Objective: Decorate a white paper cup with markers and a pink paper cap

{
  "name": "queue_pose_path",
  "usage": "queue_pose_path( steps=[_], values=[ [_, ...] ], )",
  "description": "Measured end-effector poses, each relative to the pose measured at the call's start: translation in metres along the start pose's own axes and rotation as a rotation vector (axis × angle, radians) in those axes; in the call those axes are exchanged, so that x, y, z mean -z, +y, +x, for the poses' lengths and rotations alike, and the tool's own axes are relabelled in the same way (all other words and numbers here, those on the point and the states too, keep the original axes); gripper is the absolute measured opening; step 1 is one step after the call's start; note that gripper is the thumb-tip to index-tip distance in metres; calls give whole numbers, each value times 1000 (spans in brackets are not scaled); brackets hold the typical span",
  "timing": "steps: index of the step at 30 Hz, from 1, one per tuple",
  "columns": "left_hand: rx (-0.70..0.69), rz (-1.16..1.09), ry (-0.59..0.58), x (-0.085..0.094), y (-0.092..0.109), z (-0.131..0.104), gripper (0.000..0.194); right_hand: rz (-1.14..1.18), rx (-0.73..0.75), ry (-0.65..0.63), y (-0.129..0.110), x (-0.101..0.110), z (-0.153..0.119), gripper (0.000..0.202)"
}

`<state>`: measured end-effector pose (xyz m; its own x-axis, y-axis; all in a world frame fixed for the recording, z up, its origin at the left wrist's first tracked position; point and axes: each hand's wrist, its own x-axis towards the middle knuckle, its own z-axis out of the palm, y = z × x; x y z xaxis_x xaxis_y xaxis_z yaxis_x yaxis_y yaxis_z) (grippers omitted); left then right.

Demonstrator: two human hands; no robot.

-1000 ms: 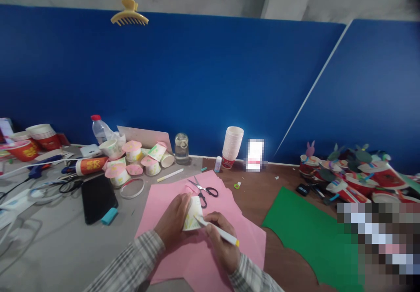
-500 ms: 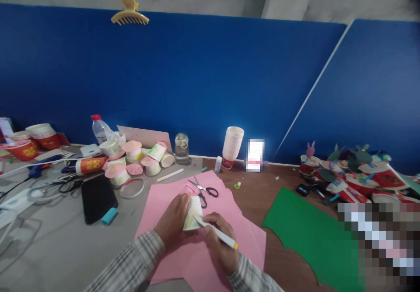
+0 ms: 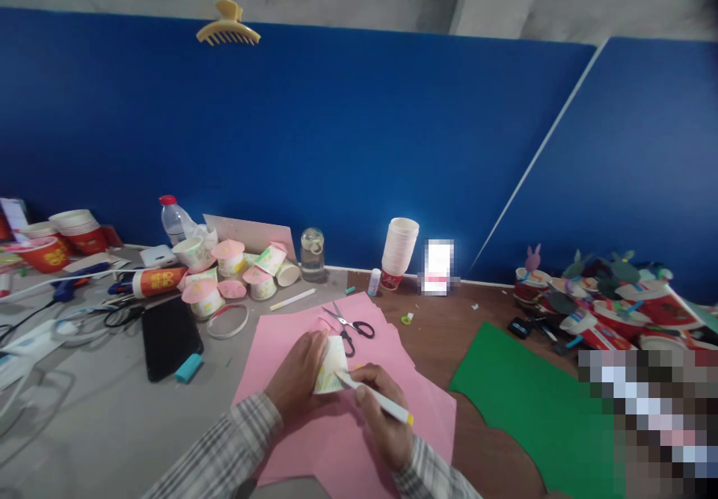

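Note:
My left hand (image 3: 297,377) is closed around the side of a white paper cup (image 3: 332,368) patterned in yellow and green, its wide rim turned down toward the paper. Between the fingers of my right hand (image 3: 382,413) is a white marker (image 3: 387,407) with a yellow end, its tip at the cup's wall. Both hands are over overlapping sheets of pink paper (image 3: 415,402). Black-handled scissors (image 3: 353,325) lie partly spread on the paper just beyond the cup. A light-blue marker cap (image 3: 188,367) rests to the left, beside a black phone (image 3: 168,338).
Decorated cups with pink paper brims (image 3: 205,298) cluster at the back left near a glass jar (image 3: 313,256). Stacked white cups (image 3: 399,248) and a glue stick (image 3: 373,282) stand behind the pink paper. Green paper (image 3: 516,394) lies right, before red cups (image 3: 594,327).
The marker and my right hand have shifted slightly right and toward me, the tip moving a little along the cup. My left hand still holds the cup in place.

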<state>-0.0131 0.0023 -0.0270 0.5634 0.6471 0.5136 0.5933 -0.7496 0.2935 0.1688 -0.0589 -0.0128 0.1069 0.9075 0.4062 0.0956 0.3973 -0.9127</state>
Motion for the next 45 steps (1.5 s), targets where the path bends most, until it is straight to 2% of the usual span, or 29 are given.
queue_pose_path(
  steps=[7,17,24,34,45],
  values=[
    [-12,15,22,0,2,0,105,-50,76,-31,-3,-2,0,12],
    [0,22,13,-1,-1,-1,105,-73,14,-11,6,-1,-1,13],
    [21,10,-25,1,1,0,103,-17,-24,12,4,2,0,15],
    [59,-40,-22,-1,0,-1,103,71,-153,93,8,2,1,14],
    [25,-7,-14,1,0,-1,105,35,-114,60,2,1,0,14]
  ],
)
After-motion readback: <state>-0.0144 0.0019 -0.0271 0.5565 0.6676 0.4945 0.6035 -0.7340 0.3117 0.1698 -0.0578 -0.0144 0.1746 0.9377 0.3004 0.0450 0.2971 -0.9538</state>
